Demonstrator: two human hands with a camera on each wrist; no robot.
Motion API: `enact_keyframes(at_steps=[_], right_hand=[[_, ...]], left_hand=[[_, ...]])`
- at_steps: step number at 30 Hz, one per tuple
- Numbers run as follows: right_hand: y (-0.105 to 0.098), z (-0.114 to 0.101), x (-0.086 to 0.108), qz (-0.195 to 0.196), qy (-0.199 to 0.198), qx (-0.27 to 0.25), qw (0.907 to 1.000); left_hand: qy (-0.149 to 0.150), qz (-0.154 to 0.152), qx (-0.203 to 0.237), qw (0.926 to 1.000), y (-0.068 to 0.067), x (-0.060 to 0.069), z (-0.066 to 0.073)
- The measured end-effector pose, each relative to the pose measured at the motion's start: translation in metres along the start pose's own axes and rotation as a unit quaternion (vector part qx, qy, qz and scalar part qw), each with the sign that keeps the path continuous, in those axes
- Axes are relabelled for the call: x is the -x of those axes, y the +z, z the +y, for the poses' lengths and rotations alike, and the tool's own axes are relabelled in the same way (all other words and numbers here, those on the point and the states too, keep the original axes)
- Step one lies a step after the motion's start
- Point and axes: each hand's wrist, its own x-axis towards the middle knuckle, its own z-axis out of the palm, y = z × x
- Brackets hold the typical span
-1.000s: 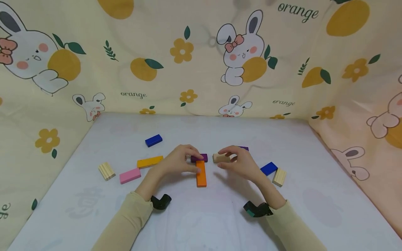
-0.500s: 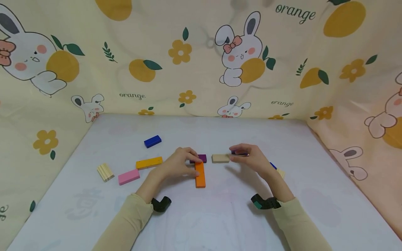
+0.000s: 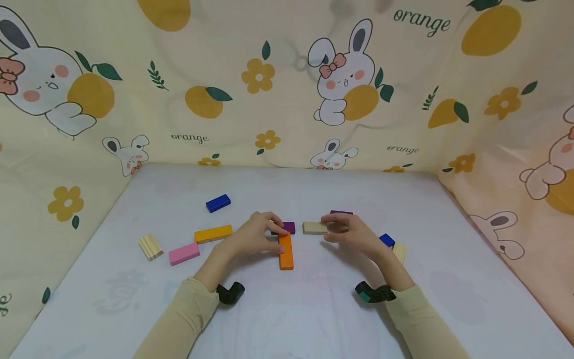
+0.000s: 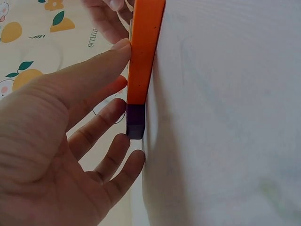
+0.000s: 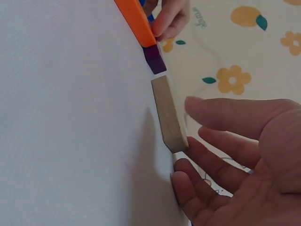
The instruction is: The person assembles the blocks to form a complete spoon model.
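Observation:
In the head view my left hand (image 3: 253, 234) rests at an orange block (image 3: 286, 257) and a purple block (image 3: 289, 228) that lies across its far end. Its thumb touches the orange block's side; the fingertips are by the purple one, as the left wrist view shows. A plain wooden block (image 3: 314, 228) lies right of the purple block, a small gap between them. My right hand (image 3: 356, 234) is at the right end of that wooden block. In the right wrist view its thumb (image 5: 225, 115) stands apart from the wood, the fingers loosely bent near its end.
A dark purple block (image 3: 342, 213) lies behind my right hand. Right of it are a blue block (image 3: 386, 240) and a wooden block (image 3: 399, 252). To the left lie yellow (image 3: 213, 234), pink (image 3: 184, 254) and blue (image 3: 218, 203) blocks, plus a grooved wooden piece (image 3: 150, 247).
My right hand went from the wooden block right to the dark purple block, then came back left to the wooden block's end. The left hand has hardly moved.

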Motion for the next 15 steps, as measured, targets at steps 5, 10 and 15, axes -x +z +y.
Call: enact_keyframes(at_steps=[5, 10, 15], right_hand=[[-0.001, -0.0007, -0.0005, -0.009, -0.002, 0.004, 0.9999], [-0.0022, 0.0011, -0.002, -0.028, -0.007, 0.015, 0.9995], [-0.0002, 0.0029, -0.0039, -0.032, -0.017, 0.008, 0.9993]], left_hand=[[-0.005, -0.003, 0.003, 1.0, 0.0001, 0.0003, -0.0005], [-0.005, -0.001, -0.001, 1.0, -0.0003, 0.0, 0.0], [-0.005, 0.001, -0.002, 1.0, 0.0002, -0.0002, -0.0005]])
